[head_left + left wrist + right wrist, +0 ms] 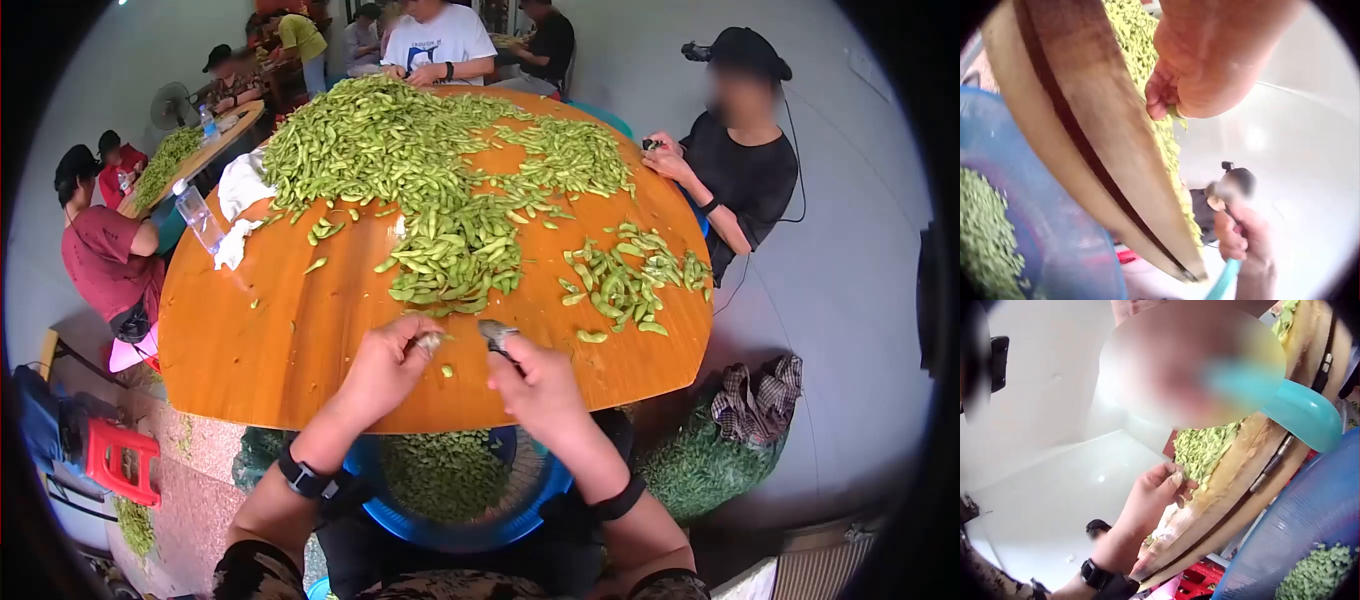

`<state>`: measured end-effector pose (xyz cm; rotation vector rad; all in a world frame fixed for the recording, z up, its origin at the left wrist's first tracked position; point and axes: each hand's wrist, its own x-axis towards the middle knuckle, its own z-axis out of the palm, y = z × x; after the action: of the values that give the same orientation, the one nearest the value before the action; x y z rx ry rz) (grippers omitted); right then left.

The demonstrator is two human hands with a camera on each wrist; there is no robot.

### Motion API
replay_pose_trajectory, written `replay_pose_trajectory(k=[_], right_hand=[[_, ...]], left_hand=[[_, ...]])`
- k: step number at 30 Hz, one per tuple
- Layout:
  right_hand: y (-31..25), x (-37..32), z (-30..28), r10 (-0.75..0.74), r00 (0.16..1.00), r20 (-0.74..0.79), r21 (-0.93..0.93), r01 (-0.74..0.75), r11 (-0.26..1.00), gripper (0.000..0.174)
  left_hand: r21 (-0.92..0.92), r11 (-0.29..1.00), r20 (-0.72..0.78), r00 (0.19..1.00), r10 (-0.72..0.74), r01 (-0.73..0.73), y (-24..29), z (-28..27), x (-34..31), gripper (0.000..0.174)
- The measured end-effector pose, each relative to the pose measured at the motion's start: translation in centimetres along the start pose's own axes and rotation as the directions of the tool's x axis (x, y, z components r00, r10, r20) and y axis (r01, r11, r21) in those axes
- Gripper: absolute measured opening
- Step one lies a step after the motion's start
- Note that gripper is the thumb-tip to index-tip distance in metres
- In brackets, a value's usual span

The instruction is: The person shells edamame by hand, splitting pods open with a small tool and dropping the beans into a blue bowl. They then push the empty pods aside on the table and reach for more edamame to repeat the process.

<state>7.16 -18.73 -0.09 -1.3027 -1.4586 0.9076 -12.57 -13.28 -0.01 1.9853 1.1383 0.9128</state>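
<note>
Above the wooden table (300,370), near its front edge, my left hand (385,365) pinches a small green pod (1177,114) between thumb and fingertips. My right hand (545,390), a short way to the right, grips a hand tool (495,330) with a grey end. In the left wrist view a teal part (1225,281) extends from the right hand (1250,244); the right wrist view shows teal (1313,419) beside a blurred area. A pile of green pods (455,260) lies just beyond both hands. One small green piece (447,371) lies between them.
A blue basin (450,540) holding green beans (440,475) stands below the table edge. More pods (630,280) lie at the right. A bottle (200,218) and white cloth (240,185) are at the left. People sit around, one at the right (745,160). A red stool (120,460) stands at lower left.
</note>
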Motion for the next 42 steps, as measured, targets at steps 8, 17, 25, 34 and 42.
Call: replay_pose_trajectory(k=[8,17,25,34,42], right_hand=[[-0.6,-1.6,0.6,-0.035,0.999,0.027,-0.089,0.037,0.995,0.01],[2.0,-0.6,-4.3,0.089,0.986,-0.143,-0.102,-0.104,0.989,0.016],[3.0,-1.0,-4.4,0.191,0.978,-0.08,-0.011,-0.193,0.981,0.014],[1.3,0.7,-1.1,0.198,0.974,0.108,0.095,-0.208,0.974,0.026],[1.2,1.0,-0.6,0.244,0.963,0.112,0.081,-0.253,0.964,0.028]], left_hand=[[-0.833,0.545,0.033,0.991,-0.126,0.097,0.1,4.1,-0.6,0.013],[0.385,0.91,-0.123,0.97,0.212,-0.15,0.7,1.6,1.4,0.021],[0.753,0.631,-0.031,0.948,0.317,-0.187,-3.3,-0.3,3.8,0.01],[0.712,0.644,0.025,0.927,0.375,-0.28,-3.1,0.1,3.1,0.016],[0.694,0.701,-0.008,0.972,0.234,-0.163,-2.5,0.7,3.7,0.013]])
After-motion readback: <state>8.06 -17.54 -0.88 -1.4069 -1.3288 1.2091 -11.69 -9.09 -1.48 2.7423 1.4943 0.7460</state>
